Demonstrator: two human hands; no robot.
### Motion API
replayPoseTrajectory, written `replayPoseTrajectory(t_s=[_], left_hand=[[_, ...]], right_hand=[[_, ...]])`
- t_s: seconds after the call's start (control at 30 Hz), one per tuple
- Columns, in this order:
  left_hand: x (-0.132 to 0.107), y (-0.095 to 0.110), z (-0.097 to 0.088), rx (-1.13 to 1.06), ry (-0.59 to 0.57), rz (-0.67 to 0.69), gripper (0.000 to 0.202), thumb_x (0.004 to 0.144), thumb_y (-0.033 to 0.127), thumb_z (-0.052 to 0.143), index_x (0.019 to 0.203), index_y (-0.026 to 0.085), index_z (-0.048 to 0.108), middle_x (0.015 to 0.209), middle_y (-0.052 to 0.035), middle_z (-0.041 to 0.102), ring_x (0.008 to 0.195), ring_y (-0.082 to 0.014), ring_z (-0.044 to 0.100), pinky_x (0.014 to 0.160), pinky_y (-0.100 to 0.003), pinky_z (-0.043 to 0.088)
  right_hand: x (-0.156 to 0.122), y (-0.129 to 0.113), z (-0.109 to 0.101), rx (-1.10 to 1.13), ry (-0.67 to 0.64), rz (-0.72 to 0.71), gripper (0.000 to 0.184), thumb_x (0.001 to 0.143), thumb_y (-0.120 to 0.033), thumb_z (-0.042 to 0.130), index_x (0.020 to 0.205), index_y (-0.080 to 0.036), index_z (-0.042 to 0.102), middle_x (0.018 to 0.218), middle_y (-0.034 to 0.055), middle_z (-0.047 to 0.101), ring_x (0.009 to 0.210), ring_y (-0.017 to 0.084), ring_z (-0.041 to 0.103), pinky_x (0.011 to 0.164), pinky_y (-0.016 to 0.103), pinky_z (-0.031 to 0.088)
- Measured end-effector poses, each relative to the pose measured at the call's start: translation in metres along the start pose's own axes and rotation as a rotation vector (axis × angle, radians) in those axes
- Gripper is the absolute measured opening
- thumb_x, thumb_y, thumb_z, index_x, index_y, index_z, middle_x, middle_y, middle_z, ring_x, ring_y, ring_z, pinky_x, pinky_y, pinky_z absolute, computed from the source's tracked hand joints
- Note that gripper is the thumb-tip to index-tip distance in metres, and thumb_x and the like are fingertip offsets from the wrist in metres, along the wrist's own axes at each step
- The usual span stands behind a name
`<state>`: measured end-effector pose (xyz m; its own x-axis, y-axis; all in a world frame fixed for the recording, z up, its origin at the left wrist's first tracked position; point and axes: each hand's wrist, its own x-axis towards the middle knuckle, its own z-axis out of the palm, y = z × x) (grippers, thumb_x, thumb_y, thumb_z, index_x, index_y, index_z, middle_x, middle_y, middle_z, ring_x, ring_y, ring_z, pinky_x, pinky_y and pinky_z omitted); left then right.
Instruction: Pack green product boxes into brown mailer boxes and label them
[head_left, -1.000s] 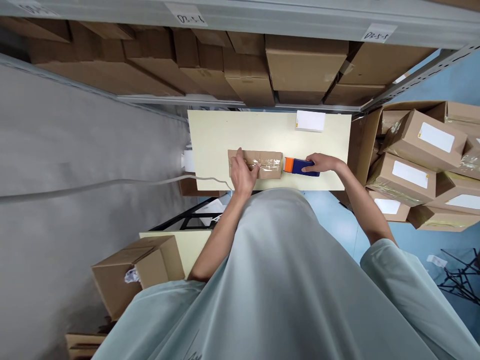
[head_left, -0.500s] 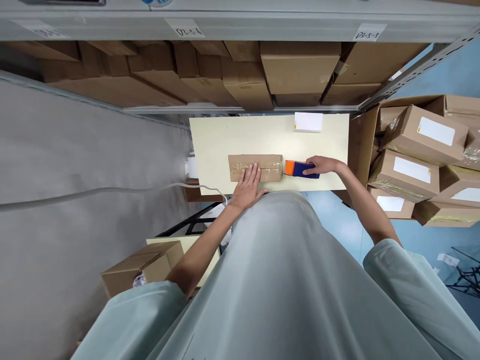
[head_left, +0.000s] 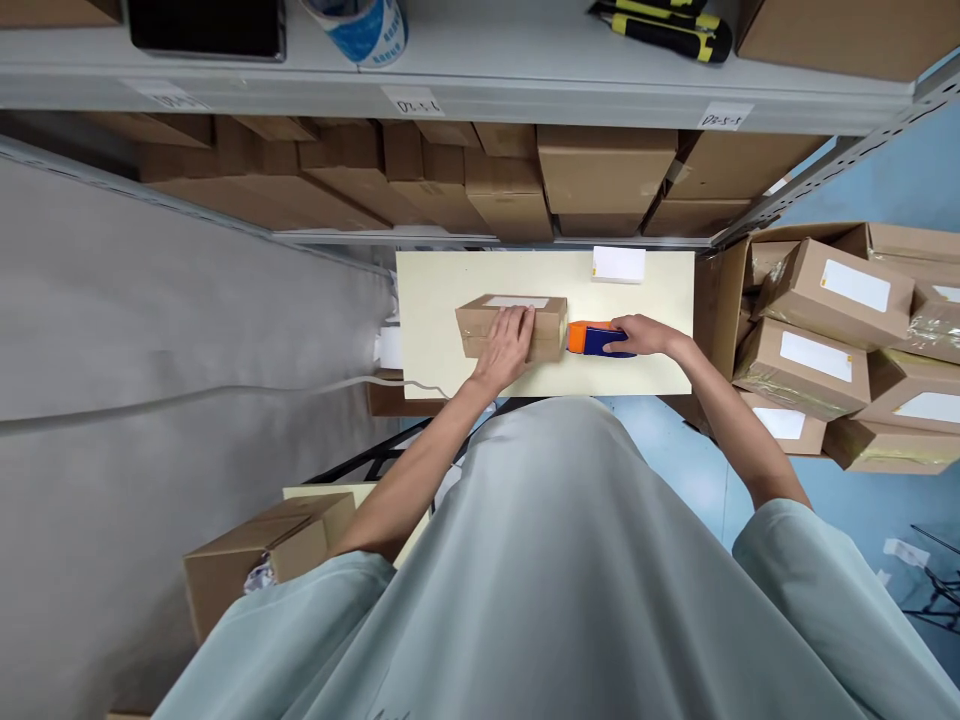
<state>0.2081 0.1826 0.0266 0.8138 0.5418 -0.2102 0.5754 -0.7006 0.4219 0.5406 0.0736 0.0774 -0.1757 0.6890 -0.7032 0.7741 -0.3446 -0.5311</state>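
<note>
A small brown cardboard box (head_left: 480, 328) rests on the cream tabletop (head_left: 435, 375), a white label showing on its far upper face and clear tape along its side. My left hand (head_left: 510, 345) grips it, fingers bent over its upper edge; the thumb is hard to make out. Just right of the box, my right hand (head_left: 637, 335) is closed around the right end of a dark blue and orange tape dispenser (head_left: 592, 338), which sits low at the table surface.
A stack of white labels (head_left: 618, 264) lies at the table's back edge. Behind it stands a shelf (head_left: 480, 95) with cartons, a tape roll (head_left: 367, 30) and utility knives (head_left: 667, 30). A large carton (head_left: 724, 310) of labelled boxes is at right. A cable (head_left: 225, 392) crosses from the left.
The cardboard box has rolled over, so its white label now shows instead of the taped face. My left hand went from lying flat to gripping its edge. The camera view has tilted upward.
</note>
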Motion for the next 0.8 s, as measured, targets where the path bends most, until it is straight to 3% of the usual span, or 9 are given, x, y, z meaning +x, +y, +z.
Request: replayPoseTrajectory(t_s=[0.1,0.2,0.37,0.5,0.57,0.63,0.73,0.8], left_hand=[[-0.008,0.000,0.019,-0.027,0.034,-0.113,0.092,0.093,0.018,0.062,0.179,0.005,0.032,0.180,-0.0303,0.040,0.174,-0.0443,0.030,0.144,-0.067,0.016],[-0.019,0.003,0.044,-0.079,0.037,-0.234,0.076,0.099,0.017,0.050,0.175,0.009,0.045,0.177,-0.0300,0.046,0.173,-0.0406,0.036,0.143,-0.067,0.017],[-0.048,0.003,0.073,-0.127,0.014,-0.229,0.066,0.102,0.021,0.047,0.167,0.014,0.056,0.178,-0.0251,0.048,0.175,-0.0348,0.032,0.143,-0.065,0.021],[-0.061,0.008,0.071,-0.140,0.024,-0.180,0.062,0.107,0.039,0.051,0.163,0.014,0.057,0.179,-0.0239,0.045,0.177,-0.0360,0.024,0.142,-0.062,0.023],[-0.051,0.014,0.064,-0.137,0.098,-0.257,0.063,0.110,0.050,0.050,0.163,0.015,0.057,0.179,-0.0249,0.045,0.177,-0.0367,0.024,0.143,-0.063,0.019],[-0.027,0.020,0.057,-0.132,0.213,-0.419,0.071,0.112,0.057,0.047,0.168,0.015,0.051,0.183,-0.0263,0.037,0.179,-0.0389,0.016,0.142,-0.069,0.015],[0.026,0.024,0.049,-0.161,0.344,-0.688,0.087,0.109,0.070,0.049,0.179,0.020,0.036,0.191,-0.0247,0.014,0.179,-0.0476,-0.005,0.134,-0.085,0.014],[0.062,0.025,0.048,-0.226,0.377,-0.794,0.094,0.105,0.076,0.053,0.180,0.024,0.034,0.192,-0.0226,0.009,0.177,-0.0521,-0.010,0.128,-0.093,0.011]], right_hand=[[0.002,-0.009,0.016,-0.133,0.075,-0.045,0.031,0.108,-0.046,0.071,0.128,-0.022,0.070,0.115,0.0110,0.081,0.098,0.029,0.074,0.079,0.033,0.049],[0.010,-0.014,0.050,-0.331,0.184,-0.045,0.041,0.112,-0.039,0.063,0.144,-0.012,0.063,0.128,0.0218,0.079,0.114,0.037,0.073,0.095,0.041,0.052],[0.025,-0.002,0.103,-0.516,0.215,-0.077,0.036,0.116,-0.030,0.048,0.133,-0.003,0.066,0.121,0.0264,0.078,0.111,0.037,0.072,0.111,0.048,0.047],[0.031,0.015,0.121,-0.542,0.261,-0.098,0.037,0.114,-0.021,0.039,0.127,-0.003,0.068,0.114,0.0270,0.077,0.102,0.038,0.068,0.111,0.052,0.046],[0.032,0.021,0.124,-0.529,0.275,-0.119,0.037,0.112,-0.016,0.037,0.127,-0.004,0.068,0.112,0.0261,0.076,0.100,0.038,0.066,0.112,0.053,0.045],[0.034,0.023,0.124,-0.524,0.274,-0.126,0.040,0.110,-0.012,0.034,0.128,-0.003,0.069,0.112,0.0256,0.076,0.100,0.037,0.065,0.114,0.053,0.044],[0.036,0.023,0.123,-0.535,0.266,-0.127,0.047,0.108,-0.006,0.028,0.132,-0.001,0.069,0.114,0.0261,0.075,0.104,0.037,0.065,0.116,0.052,0.042],[0.037,0.023,0.122,-0.525,0.270,-0.137,0.050,0.107,-0.004,0.027,0.134,0.000,0.068,0.115,0.0267,0.075,0.105,0.037,0.065,0.117,0.052,0.041]])
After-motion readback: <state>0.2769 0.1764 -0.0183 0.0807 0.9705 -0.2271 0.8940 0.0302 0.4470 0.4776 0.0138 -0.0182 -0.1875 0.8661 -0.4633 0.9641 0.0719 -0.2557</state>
